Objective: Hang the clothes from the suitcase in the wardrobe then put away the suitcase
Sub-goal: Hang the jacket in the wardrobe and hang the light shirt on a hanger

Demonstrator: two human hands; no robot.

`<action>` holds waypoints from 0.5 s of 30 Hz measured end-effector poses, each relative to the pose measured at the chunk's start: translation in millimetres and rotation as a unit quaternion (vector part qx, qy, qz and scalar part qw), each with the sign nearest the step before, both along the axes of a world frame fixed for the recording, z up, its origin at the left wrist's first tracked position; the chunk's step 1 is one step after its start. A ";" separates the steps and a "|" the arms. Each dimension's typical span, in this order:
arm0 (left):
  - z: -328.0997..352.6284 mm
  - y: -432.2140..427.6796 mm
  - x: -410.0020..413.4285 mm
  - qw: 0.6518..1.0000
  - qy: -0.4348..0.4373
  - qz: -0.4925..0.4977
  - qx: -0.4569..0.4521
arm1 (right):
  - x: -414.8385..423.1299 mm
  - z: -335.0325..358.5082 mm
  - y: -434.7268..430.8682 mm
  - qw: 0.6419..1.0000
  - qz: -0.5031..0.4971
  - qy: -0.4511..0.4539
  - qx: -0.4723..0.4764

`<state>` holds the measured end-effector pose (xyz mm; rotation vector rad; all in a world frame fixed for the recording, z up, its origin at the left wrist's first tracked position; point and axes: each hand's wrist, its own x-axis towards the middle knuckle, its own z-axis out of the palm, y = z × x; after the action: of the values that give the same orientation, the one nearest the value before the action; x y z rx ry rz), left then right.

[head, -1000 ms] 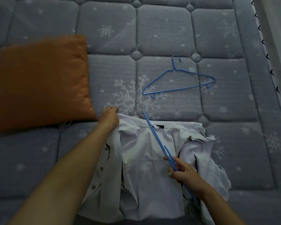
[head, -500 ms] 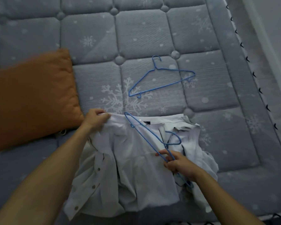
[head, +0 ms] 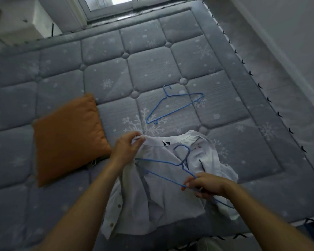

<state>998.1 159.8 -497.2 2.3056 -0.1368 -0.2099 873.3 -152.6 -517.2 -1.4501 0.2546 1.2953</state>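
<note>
Head view looks down on a grey quilted mattress [head: 62, 73] printed with snowflakes. A white shirt [head: 170, 196] lies crumpled on it towards 6 o'clock, near the bed's front edge, collar [head: 152, 140] pointing to 12 o'clock and the button strip [head: 119, 206] trailing down at 7 o'clock.

The left hand [head: 127, 147] is at the 10 o'clock corner of the shirt. Its fingers curl together and pinch the left end of the collar, lifting that edge slightly off the mattress. The right hand [head: 205, 185] sits over the shirt's 4 o'clock side. Its fingers are bunched and curled around the lower wire of a blue hanger [head: 158, 162], the thumb pressed against them.

That hanger lies tilted across the chest of the shirt: its hook stands near the collar at 12 o'clock, one shoulder tip reaches towards the left wrist at 9 o'clock, and the other end passes under the right hand and shows again at 5 o'clock. Whether the wire touches the cloth along its whole length, I cannot tell.

A second blue hanger [head: 172, 112] lies flat on the mattress just beyond the collar, at 12 o'clock from the shirt and apart from it. An orange cushion [head: 67, 140] rests at 9 o'clock, its near corner close to the left wrist. A window frame [head: 112, 4] shows past the head of the bed at 12 o'clock, and a pale wall [head: 288, 33] runs down the 2 o'clock side.
</note>
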 end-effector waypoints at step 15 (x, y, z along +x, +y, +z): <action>160.7 -29.6 -83.0 0.978 -0.112 -0.122 0.128 | 11.5 92.3 59.3 0.985 0.040 -0.086 0.146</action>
<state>915.1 130.2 -336.5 2.5615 -0.5366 -0.0945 884.8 -93.4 -424.8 -1.3202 -0.1061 1.2065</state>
